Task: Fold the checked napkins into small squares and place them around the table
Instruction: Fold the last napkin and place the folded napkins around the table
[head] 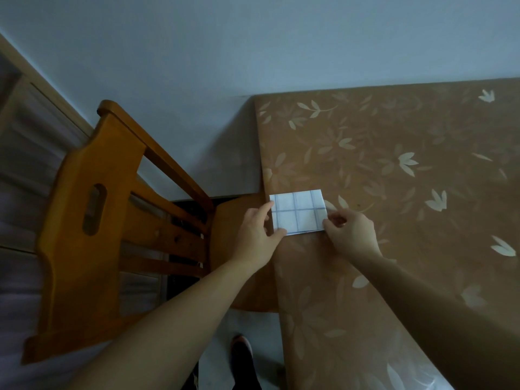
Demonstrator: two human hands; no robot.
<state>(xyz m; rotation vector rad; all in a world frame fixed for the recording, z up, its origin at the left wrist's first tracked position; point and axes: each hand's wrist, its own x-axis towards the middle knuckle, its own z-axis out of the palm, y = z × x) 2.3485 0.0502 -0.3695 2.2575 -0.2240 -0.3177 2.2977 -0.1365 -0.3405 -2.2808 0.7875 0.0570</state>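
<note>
One napkin (295,212), opposite edges pinched in fingers of left hand (254,240) and right hand (351,235).

On the table (408,220), bare patterned cloth right of and beyond the folded napkin (297,212) is open to passage. A wooden chair (92,220) stands against the table's left edge, obstructing that side. The wall (197,52) closes the table's far edge.

I'm in a home dining corner. My bench (408,220) wears a brown cover printed with pale flowers. A varnished wooden chair (81,220) stands at its end, and a plain pale wall (253,38) rises behind both.
</note>
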